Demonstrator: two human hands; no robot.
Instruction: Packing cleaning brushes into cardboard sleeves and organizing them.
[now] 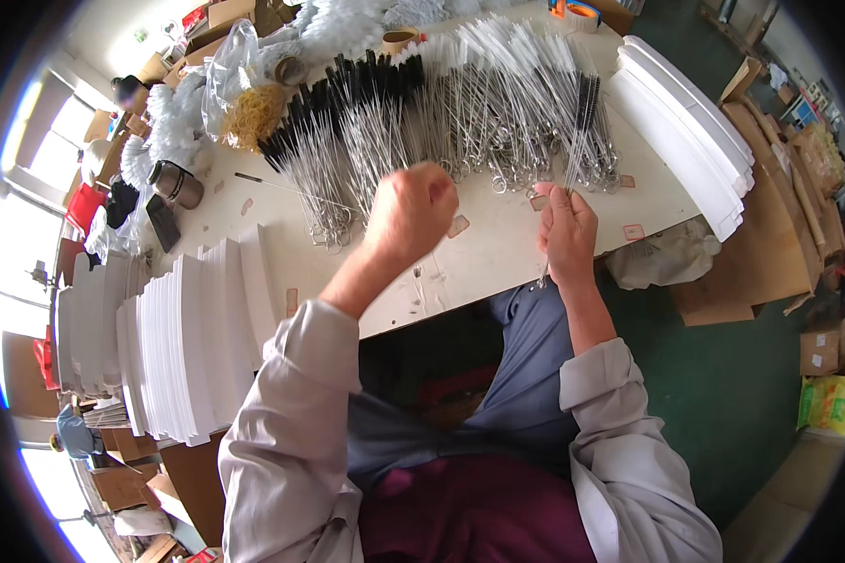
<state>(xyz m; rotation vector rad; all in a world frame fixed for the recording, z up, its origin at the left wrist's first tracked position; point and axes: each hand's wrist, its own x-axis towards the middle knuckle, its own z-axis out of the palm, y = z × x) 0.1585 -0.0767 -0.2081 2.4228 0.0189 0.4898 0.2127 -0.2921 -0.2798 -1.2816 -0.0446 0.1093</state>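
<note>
Head view: brushes point(586, 108) in right hand point(569, 230)

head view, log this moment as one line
left hand: curled, contents unclear | right hand: gripping black-bristled brushes | table: brush pile, white strips

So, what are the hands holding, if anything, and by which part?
Right hand: at least one black-bristled brush, by its wire stem, near the ring. Left hand: blurred, cannot tell.

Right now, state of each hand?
Left hand: closed in a fist, motion-blurred; can't tell if it holds anything.
Right hand: closed, holding black-bristled wire brushes by their handles.
</note>
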